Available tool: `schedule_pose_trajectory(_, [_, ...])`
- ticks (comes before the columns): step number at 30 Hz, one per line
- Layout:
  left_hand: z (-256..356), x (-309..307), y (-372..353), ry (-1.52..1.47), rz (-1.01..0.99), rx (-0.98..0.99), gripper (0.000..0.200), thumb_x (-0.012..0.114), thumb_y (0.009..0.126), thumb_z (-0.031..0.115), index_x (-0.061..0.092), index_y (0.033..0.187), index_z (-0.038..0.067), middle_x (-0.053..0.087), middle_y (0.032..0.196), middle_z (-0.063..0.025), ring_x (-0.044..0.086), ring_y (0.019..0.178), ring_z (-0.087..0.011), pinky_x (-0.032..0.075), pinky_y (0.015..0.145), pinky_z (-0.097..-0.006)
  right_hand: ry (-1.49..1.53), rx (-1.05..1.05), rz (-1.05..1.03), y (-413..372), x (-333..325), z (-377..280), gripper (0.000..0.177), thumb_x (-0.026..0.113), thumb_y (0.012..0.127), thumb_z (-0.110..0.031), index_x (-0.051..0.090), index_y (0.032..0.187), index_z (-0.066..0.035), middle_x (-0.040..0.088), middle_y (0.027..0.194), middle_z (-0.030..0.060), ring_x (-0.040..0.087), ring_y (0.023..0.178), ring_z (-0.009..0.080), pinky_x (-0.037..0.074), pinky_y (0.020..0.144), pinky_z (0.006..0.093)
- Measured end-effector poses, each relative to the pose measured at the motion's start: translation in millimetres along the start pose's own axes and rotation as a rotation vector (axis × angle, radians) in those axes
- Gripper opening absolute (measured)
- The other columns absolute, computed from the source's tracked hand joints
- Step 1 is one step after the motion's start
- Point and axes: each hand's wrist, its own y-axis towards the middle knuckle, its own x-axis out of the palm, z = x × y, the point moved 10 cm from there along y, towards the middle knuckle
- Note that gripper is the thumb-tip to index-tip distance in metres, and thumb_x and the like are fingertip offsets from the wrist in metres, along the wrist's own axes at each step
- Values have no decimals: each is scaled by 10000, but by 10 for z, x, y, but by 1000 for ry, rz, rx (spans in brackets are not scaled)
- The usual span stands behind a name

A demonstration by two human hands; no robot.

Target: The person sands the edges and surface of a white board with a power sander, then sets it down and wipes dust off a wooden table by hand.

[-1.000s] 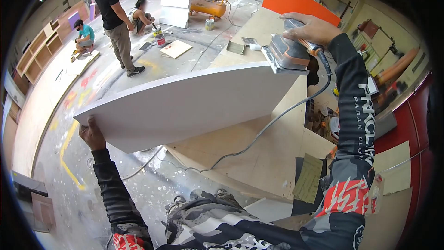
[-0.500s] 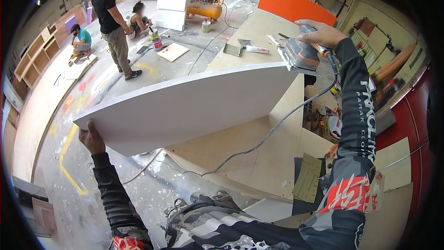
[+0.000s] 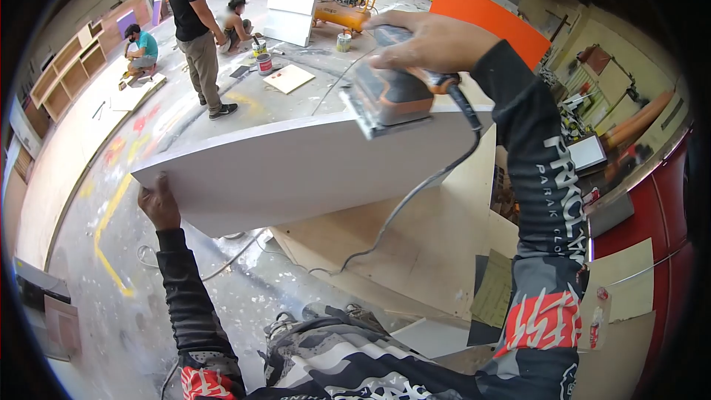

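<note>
A large white panel point(image 3: 296, 170) with a curved upper edge stands on its side across a plywood-topped table point(image 3: 415, 244). My left hand point(image 3: 159, 204) grips the panel's left end, thumb on the near face and fingers behind. In my right hand point(image 3: 437, 41) is an orange-and-grey electric sander point(image 3: 392, 100), wrapped from above. The sander's flat pad is tilted and overlaps the panel's upper edge near the middle. A grey cord point(image 3: 404, 211) runs from the sander down over the table.
An orange panel point(image 3: 489, 22) stands behind the table. On the floor beyond are an air compressor point(image 3: 341, 15), paint cans point(image 3: 264, 64) and a white box point(image 3: 290, 15). One person point(image 3: 194, 30) stands; two others point(image 3: 141, 50) crouch. A red surface point(image 3: 652, 215) is at right.
My right hand has brought the sander leftward and nearer, from the panel's right end toward its middle. The left hand stays on the left end. The view has shifted slightly.
</note>
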Motion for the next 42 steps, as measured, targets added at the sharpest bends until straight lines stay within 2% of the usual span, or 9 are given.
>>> schedule_pose_trajectory(6, [-32, -18, 5, -10, 8, -2, 344, 658, 934, 309, 636, 963, -33, 670, 862, -43, 604, 778, -119, 489, 701, -275, -29, -49, -4, -14, 23, -220, 678, 603, 828, -605, 499, 1389, -238, 566, 1289, 242, 566, 1179, 393, 487, 939, 411])
schedule_pose_trajectory(8, [-99, -22, -2, -31, 3, -4, 343, 659, 934, 308, 636, 961, -33, 672, 864, -46, 606, 777, -123, 491, 700, -278, -128, 85, -62, -12, 67, 87, 699, 610, 820, -601, 499, 1395, -219, 523, 1352, 239, 555, 1196, 383, 469, 966, 398])
schedule_pose_trajectory(12, [-189, -71, -52, -18, 11, -11, 357, 658, 934, 319, 633, 966, -35, 676, 877, -60, 612, 777, -137, 494, 702, -287, -142, 129, 8, -20, 98, 979, 722, 635, 801, -578, 498, 1399, -197, 503, 1397, 195, 507, 1255, 340, 392, 1045, 366])
schedule_pose_trajectory(19, [-219, -140, -122, 13, 30, 8, 365, 644, 941, 322, 628, 987, -41, 677, 892, -76, 615, 787, -148, 494, 711, -291, -135, 417, 6, -325, 65, 2089, 726, 650, 792, -568, 497, 1401, -203, 528, 1364, 186, 505, 1249, 348, 394, 1033, 383])
schedule_pose_trajectory(26, [-236, -150, -153, 10, 26, 7, 358, 637, 944, 311, 626, 973, -45, 676, 878, -76, 614, 780, -146, 494, 704, -290, -139, 471, -20, -414, 76, 2391, 735, 644, 792, -587, 495, 1401, -203, 526, 1362, 192, 505, 1248, 354, 395, 1030, 400])
schedule_pose_trajectory(31, [-228, -96, -130, -51, 22, -20, 318, 635, 946, 275, 631, 958, -44, 677, 863, -65, 611, 764, -135, 493, 693, -284, -124, 337, 16, -300, 54, 1877, 717, 651, 795, -578, 503, 1391, -209, 530, 1361, 188, 502, 1254, 355, 391, 1036, 393])
schedule_pose_trajectory(38, [39, -8, -101, -48, 26, 11, 359, 691, 915, 320, 644, 925, -35, 681, 848, -41, 608, 747, -105, 492, 679, -268, -39, 181, 36, -76, 28, 907, 676, 670, 815, -532, 504, 1389, -216, 544, 1344, 201, 528, 1231, 356, 419, 1013, 393])
schedule_pose_trajectory(40, [100, 53, -89, -35, -17, 20, 365, 631, 950, 351, 627, 936, -14, 653, 844, -25, 583, 761, -101, 476, 672, -265, -31, 129, 33, -38, -6, 589, 673, 670, 815, -535, 508, 1387, -219, 558, 1321, 215, 552, 1201, 353, 441, 986, 386])
schedule_pose_trajectory(42, [137, 66, -65, -52, 3, 26, 371, 634, 948, 356, 632, 942, -15, 658, 853, -28, 588, 768, -102, 479, 676, -265, -20, 80, 33, -6, -46, 287, 670, 670, 815, -538, 512, 1384, -222, 571, 1298, 228, 577, 1171, 350, 463, 959, 379])
